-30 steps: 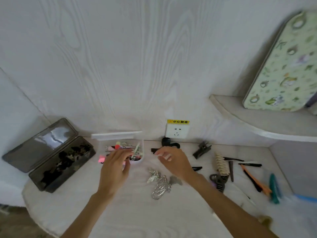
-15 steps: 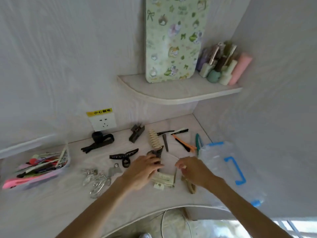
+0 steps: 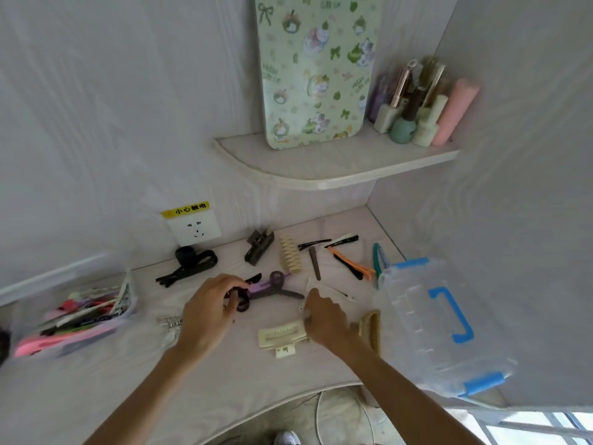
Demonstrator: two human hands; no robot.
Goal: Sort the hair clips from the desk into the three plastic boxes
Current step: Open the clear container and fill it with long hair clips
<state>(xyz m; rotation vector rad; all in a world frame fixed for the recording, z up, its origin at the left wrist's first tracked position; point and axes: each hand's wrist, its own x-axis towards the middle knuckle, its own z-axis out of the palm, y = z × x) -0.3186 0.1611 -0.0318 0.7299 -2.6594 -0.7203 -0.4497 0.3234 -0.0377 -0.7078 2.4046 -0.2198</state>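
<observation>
My left hand (image 3: 208, 311) grips a black hair clip (image 3: 241, 301) just above the desk, beside a purple claw clip (image 3: 272, 284). My right hand (image 3: 325, 319) has its fingers curled and pinches the end of a thin white clip (image 3: 333, 289); its heel lies against a cream claw clip (image 3: 280, 338). A clear box with a blue handle (image 3: 442, 322) stands closed at the right. At the left is an open clear box (image 3: 126, 311) holding several coloured clips. More clips lie along the back: cream banana clip (image 3: 290, 255), orange clip (image 3: 351, 260), dark claw clip (image 3: 258, 244).
A black bow clip (image 3: 189, 264) lies below the wall socket (image 3: 194, 228). Silver clips (image 3: 170, 322) sit left of my left wrist, a tan clip (image 3: 372, 329) by my right. A corner shelf (image 3: 321, 175) overhangs the desk with bottles and a patterned board.
The view has swung from the left box to the right part of the desk. My left hand moved back and took hold of the black clip; my right hand shifted to the white clip.
</observation>
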